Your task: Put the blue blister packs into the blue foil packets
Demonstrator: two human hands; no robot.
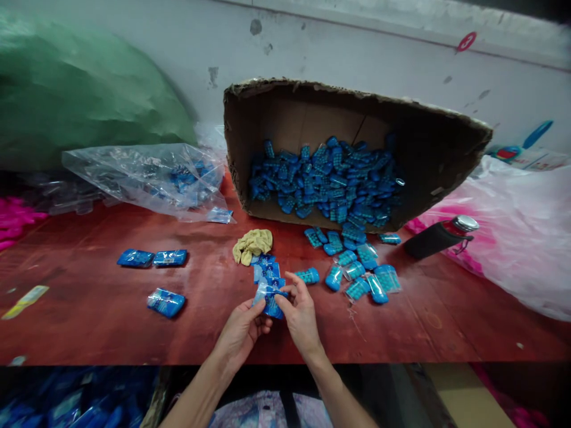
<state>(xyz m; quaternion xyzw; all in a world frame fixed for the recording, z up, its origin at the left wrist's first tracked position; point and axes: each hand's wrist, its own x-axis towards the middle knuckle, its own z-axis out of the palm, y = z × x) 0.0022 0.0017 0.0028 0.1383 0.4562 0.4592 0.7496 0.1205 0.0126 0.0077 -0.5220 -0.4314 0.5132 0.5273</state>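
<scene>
My left hand (243,331) pinches a small blue and clear plastic packet (272,303) between thumb and fingers, above the front part of the red table. My right hand (301,315) grips the packet's right side with thumb and fingertips, its index finger bent over the top. Just beyond lie more flat blue packets (266,268) in a row, partly under a crumpled yellow cloth (253,245). A blue capped piece with a bumpy turquoise body (307,276) rests beside my right fingertips.
A cardboard box (446,160) on its side spills blue pieces (355,270) onto the red table (223,339). A black bottle (435,238) stands at right, near a pink-filled bag (526,238). Filled packets (166,302) and a clear bag (134,172) lie at left.
</scene>
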